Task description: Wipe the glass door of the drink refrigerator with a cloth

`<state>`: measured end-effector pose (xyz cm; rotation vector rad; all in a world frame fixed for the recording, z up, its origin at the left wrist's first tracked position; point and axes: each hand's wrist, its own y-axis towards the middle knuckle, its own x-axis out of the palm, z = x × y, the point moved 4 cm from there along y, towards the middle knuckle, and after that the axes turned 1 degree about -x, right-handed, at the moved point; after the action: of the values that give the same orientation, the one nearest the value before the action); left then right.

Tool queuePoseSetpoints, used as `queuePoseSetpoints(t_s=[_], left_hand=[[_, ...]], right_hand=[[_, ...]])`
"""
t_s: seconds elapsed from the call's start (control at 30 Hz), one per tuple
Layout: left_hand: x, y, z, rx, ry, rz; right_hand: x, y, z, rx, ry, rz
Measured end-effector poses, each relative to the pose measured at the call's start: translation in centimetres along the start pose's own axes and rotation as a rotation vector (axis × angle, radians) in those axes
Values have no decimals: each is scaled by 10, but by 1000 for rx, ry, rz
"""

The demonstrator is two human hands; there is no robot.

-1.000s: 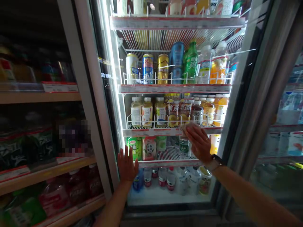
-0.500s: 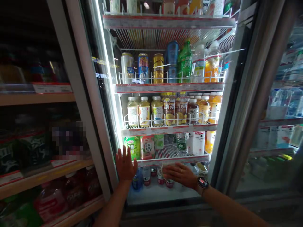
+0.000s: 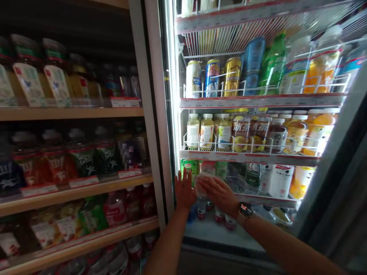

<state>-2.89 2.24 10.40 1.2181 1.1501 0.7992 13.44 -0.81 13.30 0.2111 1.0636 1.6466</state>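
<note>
My left hand [image 3: 185, 191] lies flat with fingers spread, palm toward the glass door [image 3: 212, 236] of a lit drinks fridge, near its left edge. Just to the right, my right hand [image 3: 218, 191], with a dark watch on the wrist, presses a thin whitish cloth [image 3: 201, 186] against the same glass. The cloth is partly covered by the fingers, and its exact kind is unclear. Behind the hands, through the glass, are a green carton [image 3: 189, 165] and a reddish carton [image 3: 207, 168] on a lower shelf.
Inside the fridge, wire-railed shelves hold cans [image 3: 212, 78], tea bottles [image 3: 206, 131], a green bottle [image 3: 275, 63] and a clear water bottle [image 3: 253, 175]. Wooden shelves [image 3: 71, 112] with bottled drinks stand left of the door frame [image 3: 156, 114]. A dark frame edge runs down the right.
The view has swung left, showing more of the wooden shelves. My right hand has moved left and up across the glass with the cloth, closer to my left hand, which stays flat.
</note>
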Motion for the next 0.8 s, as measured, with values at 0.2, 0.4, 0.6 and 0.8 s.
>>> queuePoseSetpoints(t_s=[0.2, 0.4, 0.6, 0.8], left_hand=[[-3, 1, 0, 17, -19, 19], [-3, 1, 2, 18, -36, 19], [-7, 4, 4, 10, -43, 25], [-6, 2, 3, 26, -38, 40]], right_hand=[[23, -74, -48, -63, 31, -34], [7, -42, -19, -139, 56, -78], [-31, 51, 48, 47, -23, -14], [-9, 23, 15, 3, 36, 47]])
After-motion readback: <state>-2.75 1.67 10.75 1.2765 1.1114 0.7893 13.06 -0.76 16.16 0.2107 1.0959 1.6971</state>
